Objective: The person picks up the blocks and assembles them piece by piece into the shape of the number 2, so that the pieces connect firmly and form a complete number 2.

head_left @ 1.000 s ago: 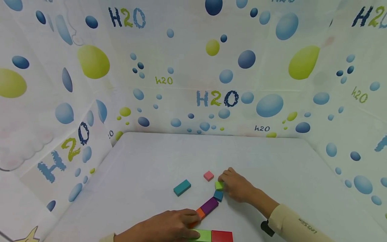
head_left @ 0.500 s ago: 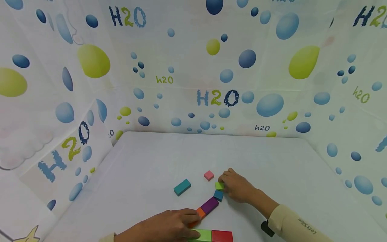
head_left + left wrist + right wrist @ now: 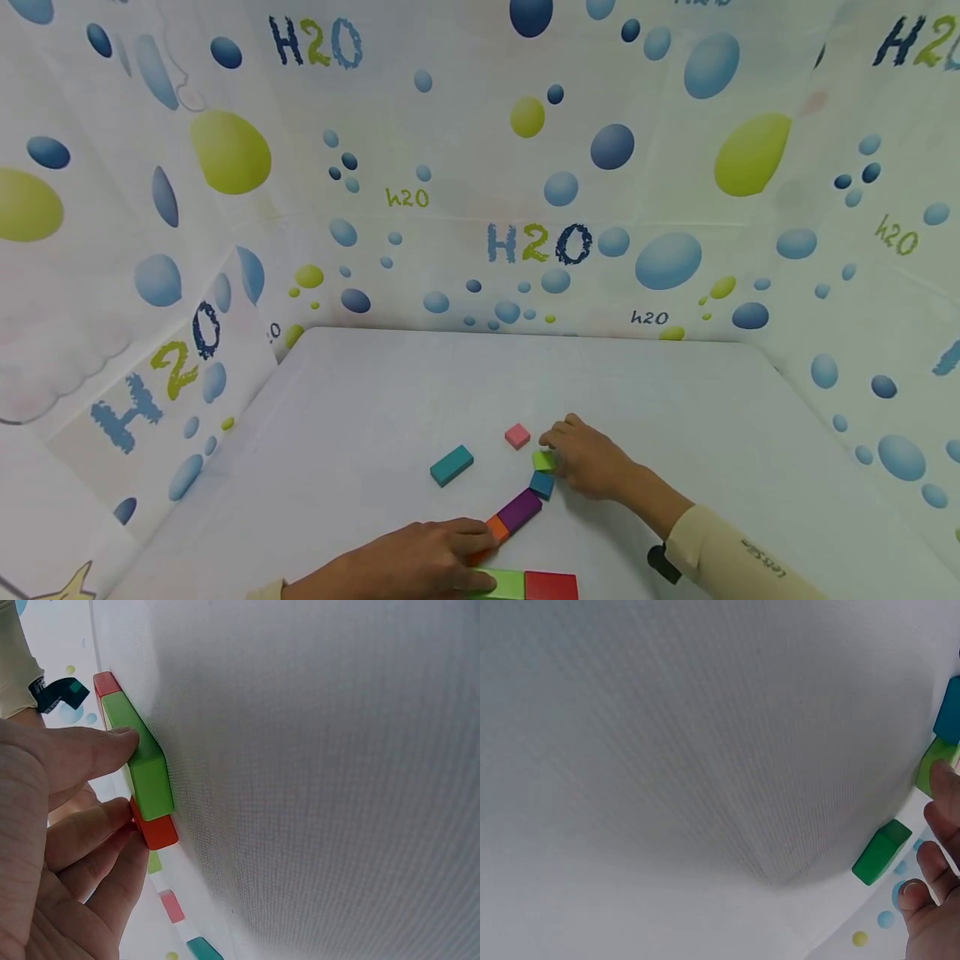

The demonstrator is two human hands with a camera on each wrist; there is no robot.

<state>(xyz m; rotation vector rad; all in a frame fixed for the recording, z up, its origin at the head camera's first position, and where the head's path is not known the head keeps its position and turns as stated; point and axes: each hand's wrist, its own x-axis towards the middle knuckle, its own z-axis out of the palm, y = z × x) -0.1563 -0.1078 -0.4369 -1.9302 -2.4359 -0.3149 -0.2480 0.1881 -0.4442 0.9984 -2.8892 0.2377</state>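
Observation:
My left hand [image 3: 408, 558] reaches over the front blocks. Its thumb rests on the long green block [image 3: 154, 784], and its fingertips touch the orange block [image 3: 157, 831]. A red block [image 3: 551, 586] adjoins the green one. From the orange block, a purple block [image 3: 519, 512] and a blue block [image 3: 542, 485] run in a line toward the back right. At the far end my right hand [image 3: 588, 457] pinches a lime green block [image 3: 543, 461], thumb against its side in the right wrist view. The other right fingers are loosely bent, off the block.
A teal block [image 3: 452, 466] lies left of the line, and a small pink block [image 3: 517, 436] sits behind it. The right wrist view shows a dark green block [image 3: 881, 852] near the right fingers. Printed sheeting [image 3: 480, 150] walls the white table [image 3: 375, 392].

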